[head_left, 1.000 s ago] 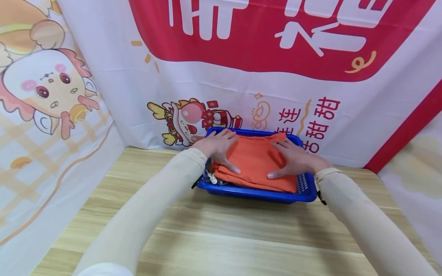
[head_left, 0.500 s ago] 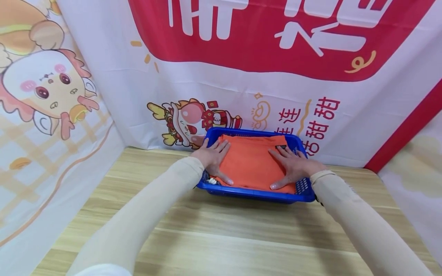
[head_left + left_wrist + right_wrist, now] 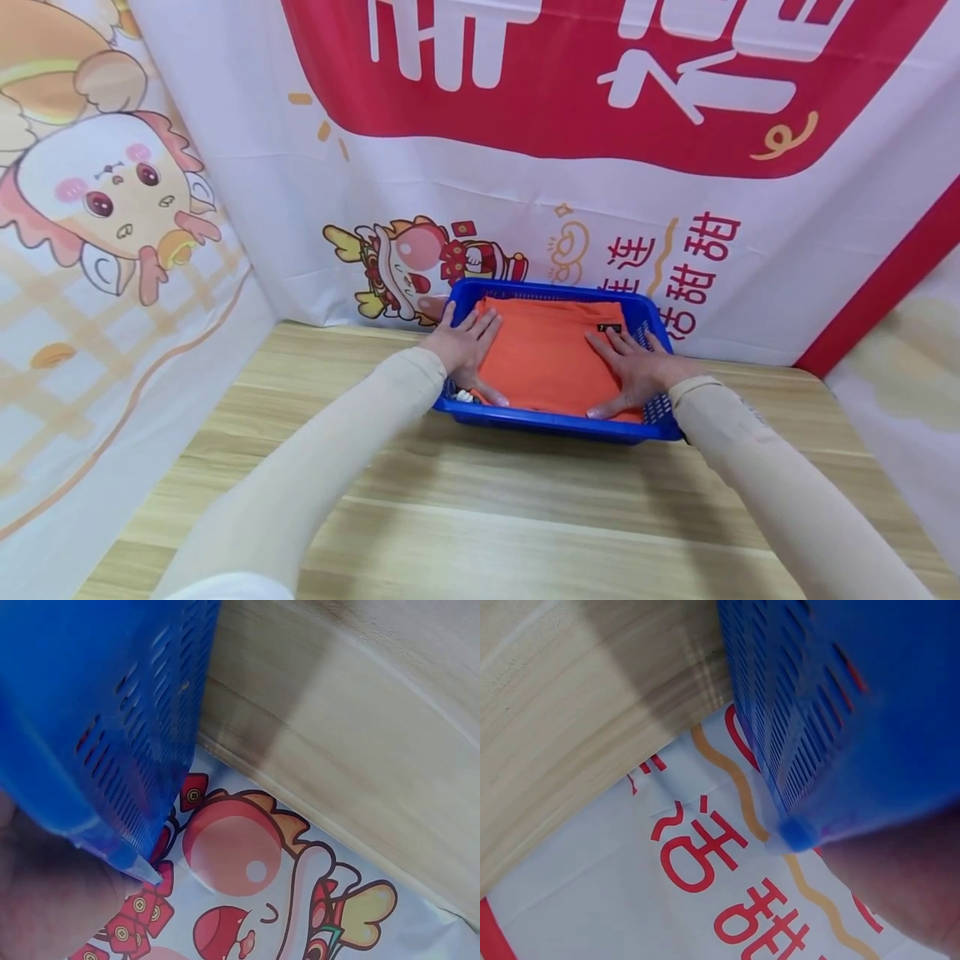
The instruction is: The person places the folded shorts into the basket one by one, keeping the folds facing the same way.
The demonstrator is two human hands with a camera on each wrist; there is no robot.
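A folded orange garment (image 3: 547, 358) with a small dark label (image 3: 609, 327) lies in a blue plastic basket (image 3: 536, 423). My left hand (image 3: 461, 352) rests on the garment's left side, fingers spread and thumb toward the front. On the right side my right hand (image 3: 636, 372) touches the cloth in the same way, its fingertips just below the label. A bit of white cord (image 3: 465, 397) shows at the basket's front left corner. Both wrist views look along the basket's slotted outer walls, the left wall (image 3: 142, 690) and the right wall (image 3: 907, 727), with only part of each hand visible.
The basket stands on a wood-grain table (image 3: 480, 517), close against a printed cloth backdrop (image 3: 300, 217) with red lettering and cartoon figures. Another printed cloth (image 3: 112, 333) hangs along the left side of the table.
The garment has gone down lower and flatter in the basket, and its label has come into view. Both hands moved slightly outward and down with it, then stayed nearly still.
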